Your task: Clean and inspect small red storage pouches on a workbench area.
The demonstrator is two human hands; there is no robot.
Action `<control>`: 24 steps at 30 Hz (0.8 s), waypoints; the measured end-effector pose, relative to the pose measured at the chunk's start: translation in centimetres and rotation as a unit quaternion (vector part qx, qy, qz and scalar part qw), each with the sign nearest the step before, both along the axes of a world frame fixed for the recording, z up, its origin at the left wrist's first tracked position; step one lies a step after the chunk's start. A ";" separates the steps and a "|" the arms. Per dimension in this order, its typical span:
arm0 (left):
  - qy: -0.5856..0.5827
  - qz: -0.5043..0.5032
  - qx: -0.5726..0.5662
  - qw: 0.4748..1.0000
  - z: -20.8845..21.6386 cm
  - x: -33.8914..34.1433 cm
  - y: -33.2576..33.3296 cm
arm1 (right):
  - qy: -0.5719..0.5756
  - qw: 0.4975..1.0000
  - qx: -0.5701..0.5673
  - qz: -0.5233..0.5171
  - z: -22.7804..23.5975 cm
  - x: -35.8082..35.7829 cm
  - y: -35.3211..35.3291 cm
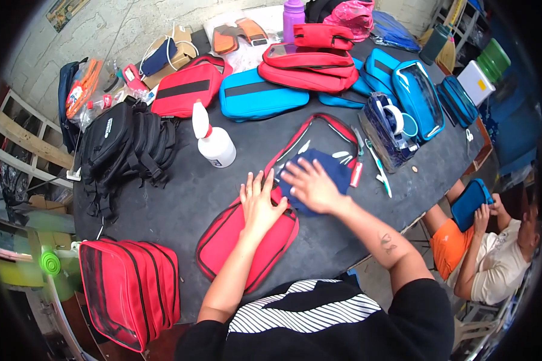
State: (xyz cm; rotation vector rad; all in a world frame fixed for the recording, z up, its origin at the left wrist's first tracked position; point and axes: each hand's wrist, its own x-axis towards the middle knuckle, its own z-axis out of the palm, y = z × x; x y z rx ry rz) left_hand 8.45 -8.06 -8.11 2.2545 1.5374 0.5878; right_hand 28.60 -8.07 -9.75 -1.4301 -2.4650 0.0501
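Fingers of the left hand (259, 201) are spread and pointed away from the body, the thumb held apart; the hand is laid palm down on the red zip case (275, 240), near the end where its lid (288, 143) is folded back. The right hand (311, 185) is likewise spread, laid palm down on the dark blue cloth (335, 165), and nothing is seen to be pinched by either hand. The left forearm is brought in from the lower edge, the right one at a slant from the lower right. The hands are held near each other, with a narrow gap between them.

Part of the lid is covered by the cloth, and its clear window (319, 136) is seen beyond the right fingertips. The lid's right side is closely flanked by a small red item (356, 175) and a toothbrush-like tool (380, 170), then by a clear-sided box (384, 141).

To the left, dark surface of the table (183, 204) is seen between the red zip case and a black backpack (117, 141); beyond it a white spray bottle (217, 148) is stood upright. The far side is bounded by red and blue pouches (262, 99). The near left corner is occupied by an upright red bag (129, 289). Past the right edge, a small blue case (471, 201) is held by a seated co-worker (494, 265).
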 end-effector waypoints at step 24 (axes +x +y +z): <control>0.037 -0.008 -0.062 0.997 1.3 0.8 0.8 | 0.151 0.969 0.056 -0.186 0.1 -1.8 3.9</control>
